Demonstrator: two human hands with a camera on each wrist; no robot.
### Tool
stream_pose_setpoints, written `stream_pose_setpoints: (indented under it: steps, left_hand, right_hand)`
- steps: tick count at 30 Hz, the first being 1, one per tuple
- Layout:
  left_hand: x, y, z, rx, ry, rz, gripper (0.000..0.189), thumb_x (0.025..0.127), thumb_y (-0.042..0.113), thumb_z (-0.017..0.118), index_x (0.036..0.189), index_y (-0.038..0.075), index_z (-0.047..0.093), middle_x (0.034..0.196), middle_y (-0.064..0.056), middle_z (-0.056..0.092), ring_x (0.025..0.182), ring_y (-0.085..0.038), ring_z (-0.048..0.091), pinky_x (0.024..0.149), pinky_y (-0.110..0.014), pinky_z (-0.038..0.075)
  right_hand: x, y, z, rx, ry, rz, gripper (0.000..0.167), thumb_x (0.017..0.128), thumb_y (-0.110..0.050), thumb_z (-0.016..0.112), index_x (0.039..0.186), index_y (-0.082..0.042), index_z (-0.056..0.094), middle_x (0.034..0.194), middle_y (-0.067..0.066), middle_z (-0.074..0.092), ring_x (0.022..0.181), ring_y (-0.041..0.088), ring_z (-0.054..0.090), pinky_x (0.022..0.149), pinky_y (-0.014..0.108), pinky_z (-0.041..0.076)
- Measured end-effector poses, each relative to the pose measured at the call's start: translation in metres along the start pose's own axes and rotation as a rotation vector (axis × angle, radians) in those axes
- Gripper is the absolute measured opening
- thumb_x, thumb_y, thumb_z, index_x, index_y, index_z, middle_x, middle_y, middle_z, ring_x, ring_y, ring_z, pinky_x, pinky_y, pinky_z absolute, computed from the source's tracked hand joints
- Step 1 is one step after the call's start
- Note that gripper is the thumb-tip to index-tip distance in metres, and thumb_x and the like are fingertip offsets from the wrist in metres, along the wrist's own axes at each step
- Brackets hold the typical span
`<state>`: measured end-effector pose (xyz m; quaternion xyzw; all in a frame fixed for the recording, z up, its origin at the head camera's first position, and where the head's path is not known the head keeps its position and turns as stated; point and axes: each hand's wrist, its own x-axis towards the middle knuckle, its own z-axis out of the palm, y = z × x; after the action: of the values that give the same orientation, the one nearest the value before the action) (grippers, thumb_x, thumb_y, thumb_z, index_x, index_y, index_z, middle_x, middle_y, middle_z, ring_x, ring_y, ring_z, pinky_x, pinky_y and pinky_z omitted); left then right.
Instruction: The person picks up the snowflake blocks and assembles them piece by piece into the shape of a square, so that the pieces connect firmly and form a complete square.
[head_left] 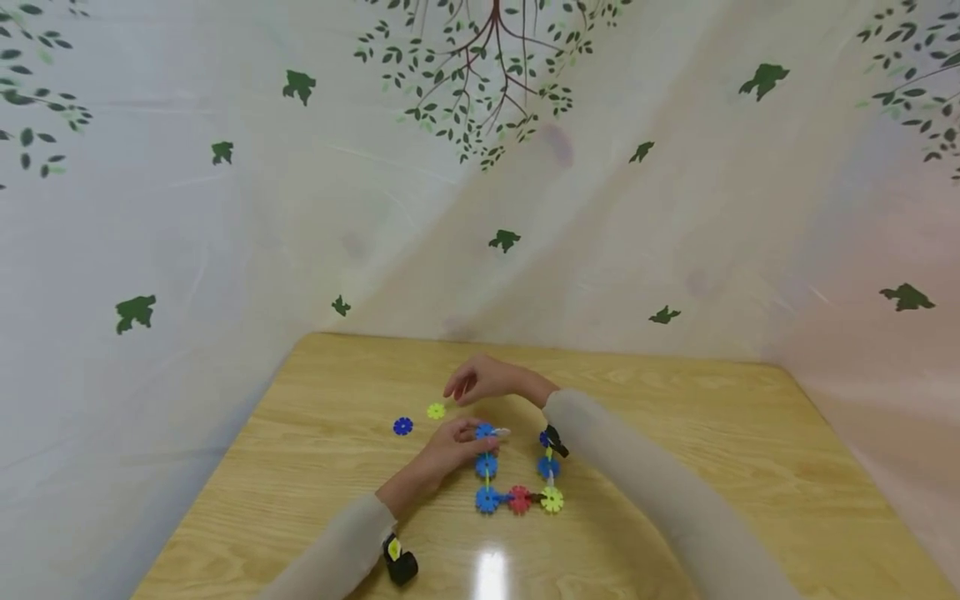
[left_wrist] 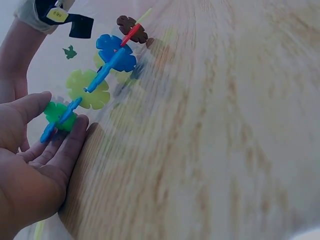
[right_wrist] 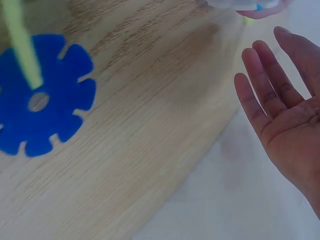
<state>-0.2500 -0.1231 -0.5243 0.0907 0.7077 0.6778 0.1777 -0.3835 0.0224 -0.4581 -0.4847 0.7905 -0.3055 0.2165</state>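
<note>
A U-shaped chain of notched plastic discs, joined edge into slot, lies on the table. Its left side has blue discs (head_left: pixel 487 465), its near side a red disc (head_left: pixel 519 499) and a yellow-green corner disc (head_left: pixel 552 499). My left hand (head_left: pixel 452 446) pinches the far left end between thumb and fingers, where a pale disc (head_left: pixel 503 432) sticks out to the right. In the left wrist view a green disc (left_wrist: pixel 60 116) sits between thumb and fingertips. Beyond that end, my right hand (head_left: pixel 486 380) hovers with fingers relaxed, holding nothing, close to a loose yellow-green disc (head_left: pixel 436 411).
A loose dark blue disc (head_left: pixel 402 426) lies left of the yellow-green one. Under my right forearm, the chain's right arm ends in another dark blue disc (right_wrist: pixel 55 105). The wooden table (head_left: pixel 712 433) meets a leaf-printed cloth (head_left: pixel 420 283) behind it.
</note>
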Motion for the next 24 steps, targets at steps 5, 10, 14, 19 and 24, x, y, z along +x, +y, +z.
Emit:
stream_pose_setpoints:
  steps: [5, 10, 14, 19, 24]
  left_hand:
    - [0.000, -0.002, 0.002, 0.023, 0.000, -0.005, 0.047, 0.097, 0.030, 0.071, 0.131, 0.001, 0.058, 0.111, -0.013, 0.077, 0.098, -0.014, 0.072, 0.091, -0.025, 0.054]
    - [0.001, -0.003, 0.003, 0.013, -0.004, 0.004, 0.049, 0.098, 0.028, 0.071, 0.134, -0.002, 0.055, 0.112, -0.015, 0.076, 0.100, -0.015, 0.072, 0.091, -0.026, 0.056]
    - [0.002, -0.003, 0.003, -0.005, -0.001, 0.010, 0.049, 0.098, 0.024, 0.071, 0.134, -0.004, 0.054, 0.113, -0.017, 0.075, 0.100, -0.016, 0.072, 0.088, -0.025, 0.057]
    - [0.001, -0.002, 0.001, -0.008, 0.001, 0.009, 0.047, 0.099, 0.022, 0.069, 0.134, -0.005, 0.053, 0.115, -0.018, 0.075, 0.101, -0.017, 0.072, 0.088, -0.025, 0.057]
    - [0.000, 0.000, -0.001, 0.001, 0.003, 0.005, 0.047, 0.100, 0.023, 0.067, 0.135, -0.005, 0.053, 0.115, -0.018, 0.075, 0.103, -0.018, 0.072, 0.090, -0.026, 0.057]
  right_hand:
    - [0.010, 0.003, 0.009, 0.001, -0.056, 0.012, 0.028, 0.094, -0.002, 0.070, 0.122, 0.001, 0.072, 0.121, 0.015, 0.074, 0.099, 0.015, 0.071, 0.089, 0.021, 0.057]
    - [0.015, 0.003, 0.015, -0.052, -0.093, 0.000, 0.030, 0.095, -0.003, 0.070, 0.125, 0.001, 0.071, 0.118, 0.015, 0.075, 0.098, 0.017, 0.072, 0.090, 0.022, 0.057]
    - [0.020, -0.001, 0.015, -0.086, -0.113, -0.001, 0.028, 0.094, -0.001, 0.071, 0.122, 0.001, 0.073, 0.116, 0.014, 0.075, 0.090, 0.012, 0.070, 0.087, 0.020, 0.057]
    - [0.023, -0.004, 0.015, -0.119, -0.091, 0.049, 0.023, 0.090, -0.002, 0.075, 0.113, -0.001, 0.077, 0.108, 0.012, 0.077, 0.079, 0.004, 0.061, 0.078, 0.017, 0.055]
    - [0.025, -0.003, 0.017, -0.121, -0.052, 0.063, 0.027, 0.088, -0.002, 0.078, 0.115, -0.003, 0.077, 0.104, 0.011, 0.076, 0.078, 0.003, 0.059, 0.075, 0.016, 0.053]
